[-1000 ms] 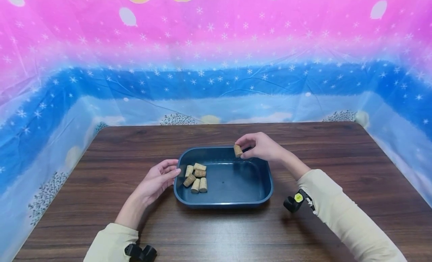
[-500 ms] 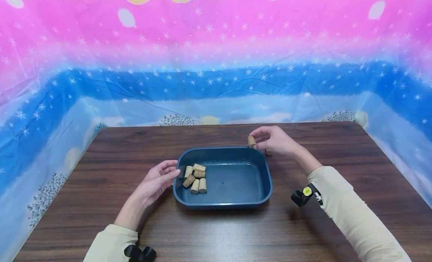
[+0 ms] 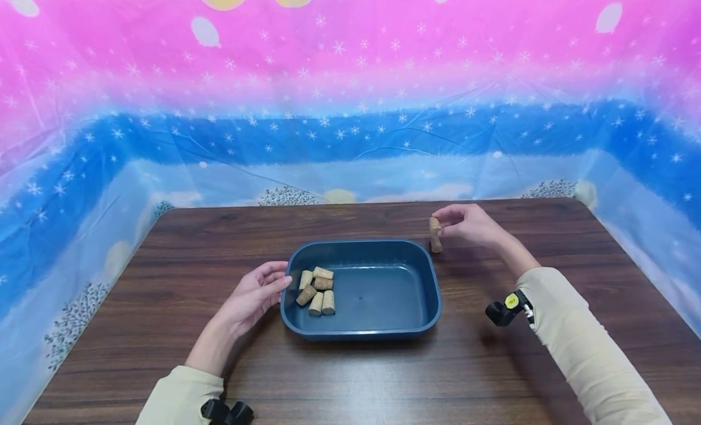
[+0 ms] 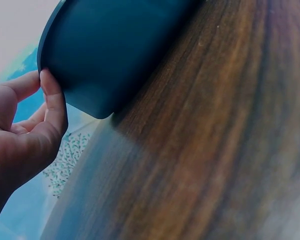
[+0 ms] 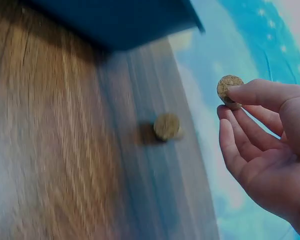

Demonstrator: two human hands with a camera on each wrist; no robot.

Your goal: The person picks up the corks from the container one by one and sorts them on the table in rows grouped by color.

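A dark blue plastic basin sits mid-table, with several cork stoppers lying in its left end. My left hand pinches the basin's left rim between thumb and fingers, as the left wrist view of the hand also shows. To the right of the basin, my right hand pinches a cork stopper by thumb and fingertips. In the head view it overlaps the top of a second cork stopper on the table. The right wrist view shows the held cork apart from the table cork.
The brown wood-grain table reaches back to a pink and blue snowflake cloth that hangs around it. Black wrist cameras are strapped over both pale sleeves.
My right hand has carried the cork stopper from over the basin's back rim out to the right, over the cork on the table. The left hand keeps its place on the rim.
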